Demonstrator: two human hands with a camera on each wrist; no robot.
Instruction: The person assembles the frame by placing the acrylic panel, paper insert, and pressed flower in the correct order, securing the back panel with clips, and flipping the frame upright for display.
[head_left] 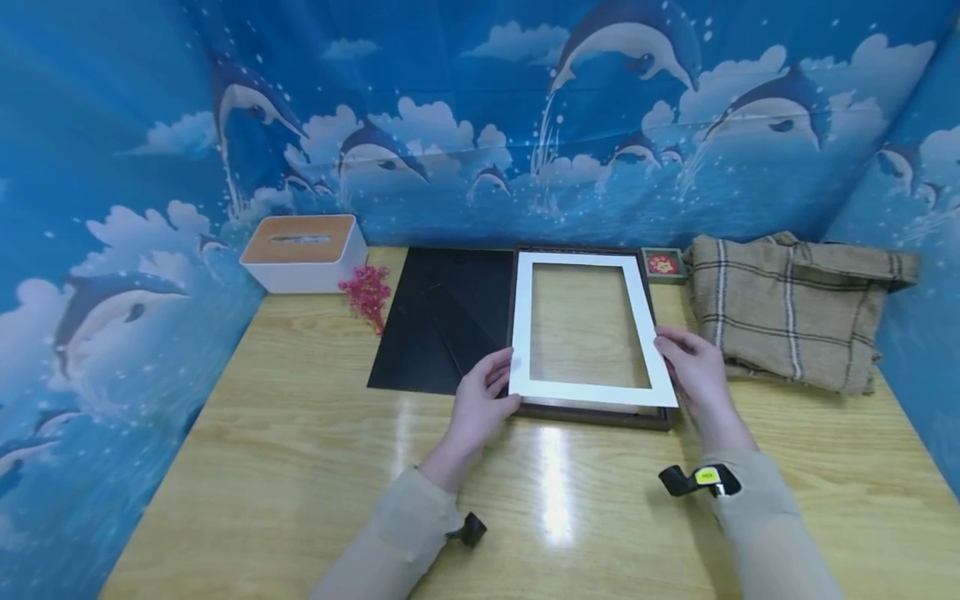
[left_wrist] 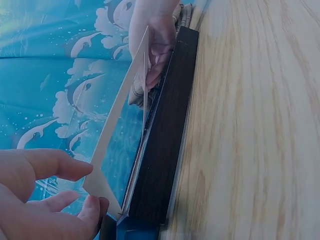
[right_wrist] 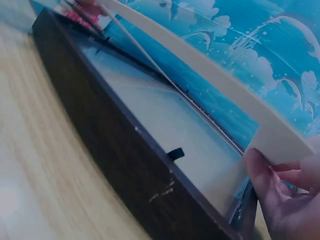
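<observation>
A white picture mat (head_left: 582,392) with a rectangular opening is held over a dark wooden picture frame (head_left: 600,418). My left hand (head_left: 483,396) pinches the mat's near left corner, between thumb and fingers in the left wrist view. On the other side, my right hand (head_left: 697,371) grips the right edge, thumb on the near face. Both wrist views show the mat tilted, its near edge lifted above the frame (right_wrist: 95,110). A clear pane (right_wrist: 165,125) lies inside the frame, and a small dark tab (right_wrist: 176,153) sticks inward from its near side.
Left of the frame lies a black backing board (head_left: 405,350) with a stand leg (head_left: 465,329). Pink dried flowers (head_left: 366,292) and a white tissue box (head_left: 300,277) are farther left. A small square frame (head_left: 663,265) and folded plaid cloth (head_left: 780,317) sit right, before a dolphin backdrop (head_left: 450,200).
</observation>
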